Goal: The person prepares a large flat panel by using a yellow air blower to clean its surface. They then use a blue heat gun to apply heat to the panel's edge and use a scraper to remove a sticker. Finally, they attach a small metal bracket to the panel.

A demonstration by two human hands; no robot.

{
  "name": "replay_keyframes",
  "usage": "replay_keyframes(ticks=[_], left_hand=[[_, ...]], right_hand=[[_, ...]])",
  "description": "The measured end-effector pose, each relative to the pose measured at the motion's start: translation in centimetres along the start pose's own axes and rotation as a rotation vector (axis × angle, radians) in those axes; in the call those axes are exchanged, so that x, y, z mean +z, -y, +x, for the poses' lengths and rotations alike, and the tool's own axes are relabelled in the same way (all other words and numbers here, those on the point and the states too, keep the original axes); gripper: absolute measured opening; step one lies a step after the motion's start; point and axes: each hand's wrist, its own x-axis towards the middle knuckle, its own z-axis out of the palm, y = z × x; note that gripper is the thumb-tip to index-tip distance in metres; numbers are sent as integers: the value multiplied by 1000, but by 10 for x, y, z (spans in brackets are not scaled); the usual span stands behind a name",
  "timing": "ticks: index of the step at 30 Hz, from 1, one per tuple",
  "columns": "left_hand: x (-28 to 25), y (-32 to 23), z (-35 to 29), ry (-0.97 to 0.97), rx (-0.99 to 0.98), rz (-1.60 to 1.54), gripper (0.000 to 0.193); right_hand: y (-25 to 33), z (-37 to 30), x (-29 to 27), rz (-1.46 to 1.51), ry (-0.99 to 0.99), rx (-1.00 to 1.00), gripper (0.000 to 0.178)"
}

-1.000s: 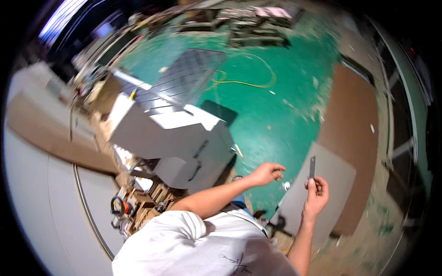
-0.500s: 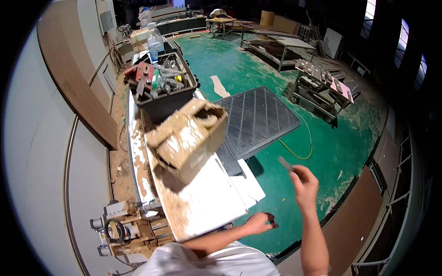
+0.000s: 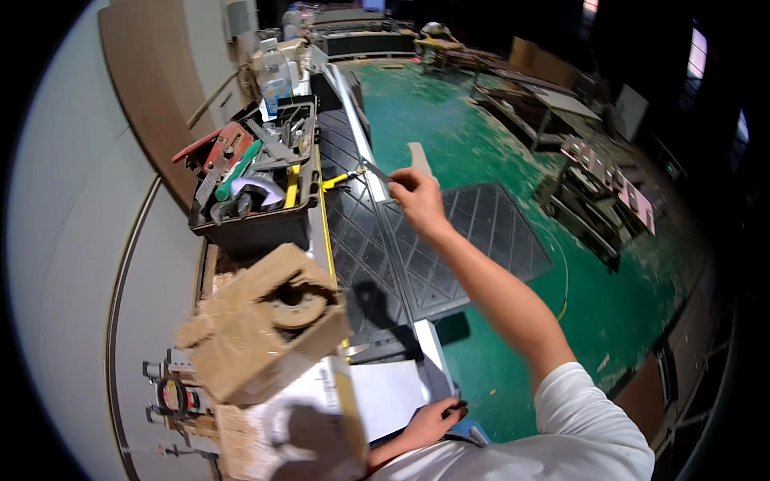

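My right hand (image 3: 415, 199) reaches forward over the dark diamond-patterned surface (image 3: 353, 264), thumb and fingers pinched on a thin flat metal strip (image 3: 375, 171). The strip points left, close to a yellow-handled tool (image 3: 338, 181) lying on that surface. My left hand (image 3: 431, 423) hangs low in front of my body, beside a white board (image 3: 389, 393). Its fingers are loosely curled and apart, and I see nothing in them. To the left sits a torn cardboard box (image 3: 233, 329) with a round roll (image 3: 298, 311) showing through its opening.
Beyond the box stands a black crate (image 3: 257, 234) heaped with hand tools. A clear plastic bottle (image 3: 275, 76) is behind it. A second dark patterned panel (image 3: 489, 240) extends right over the green floor (image 3: 513, 353). Farther right is a low cart (image 3: 585, 208); a person (image 3: 437, 30) bends over a distant table.
My right hand has moved forward and left with the metal strip, from above the green floor to over the dark surface. The view has shifted, and the cardboard box appears lower and farther left.
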Motion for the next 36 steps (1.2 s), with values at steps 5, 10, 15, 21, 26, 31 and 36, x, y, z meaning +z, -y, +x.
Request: replay_keyframes(ticks=[5,10,15,21,26,31,36], left_hand=[[22,23,30,-248,-221,-221,32],[55,28,-14,-494,-195,-404,40],[86,39,-85,-709,-214,-235,41],[144,147,-136,-902,-1060,-327,52],[144,125,-63,-1200,-1018,-567,49],[193,123,7,-1466,-1026,-824,47],[369,137,91,-1735,-1030,-1110,46]], right_hand=[[-20,27,15,129,95,-113,17],[-38,66,5,206,10,-87,16],[-42,134,22,176,-39,-239,15],[-30,220,64,-65,-35,-500,10],[-42,312,109,-326,-60,-770,12],[-63,351,156,-378,136,-1046,12],[-67,342,206,-522,277,-1289,19]])
